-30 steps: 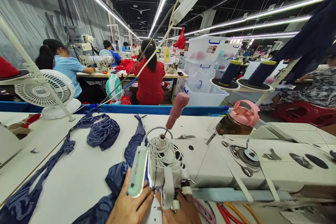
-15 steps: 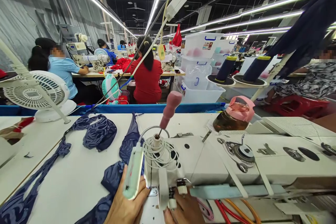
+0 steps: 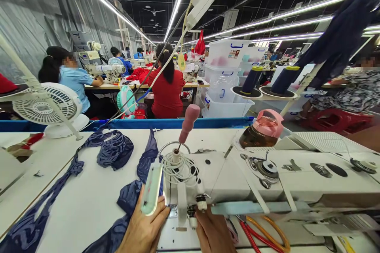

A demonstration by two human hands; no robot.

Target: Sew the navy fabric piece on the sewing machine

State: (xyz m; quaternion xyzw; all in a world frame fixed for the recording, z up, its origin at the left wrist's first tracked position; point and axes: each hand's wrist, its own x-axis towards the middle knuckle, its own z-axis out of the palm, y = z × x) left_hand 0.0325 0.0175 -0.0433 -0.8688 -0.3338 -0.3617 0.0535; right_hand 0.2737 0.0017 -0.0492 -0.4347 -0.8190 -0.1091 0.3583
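- Where the sewing machine (image 3: 237,174) ends in its needle head, both hands sit just below it at the bottom edge of the view.
- Left hand (image 3: 142,231): flat on the navy fabric (image 3: 127,199) left of the needle head, fingers spread and extended, not gripping; wrist cut off by the frame.
- Right hand (image 3: 213,233): directly under the needle head, fingertips hidden behind the machine parts, so cannot tell whether they are closed or on the fabric.
- Navy fabric runs from under the left hand leftward and away across the white table (image 3: 89,189); its seam under the needle is hidden.
- Red-handled scissors (image 3: 258,235) lie right of the right hand, partly under the machine arm.
- Behind the machine: pink-lidded jug (image 3: 263,130), holding brown liquid, lower part hidden by the machine.
- Left of the machine, further back: white desk fan (image 3: 44,106).
- Beyond the jug: stacked clear plastic bins (image 3: 227,83); pinkish contents in the upper one, otherwise hard to make out.
- Farthest: person in red shirt (image 3: 166,91), seated, back turned.
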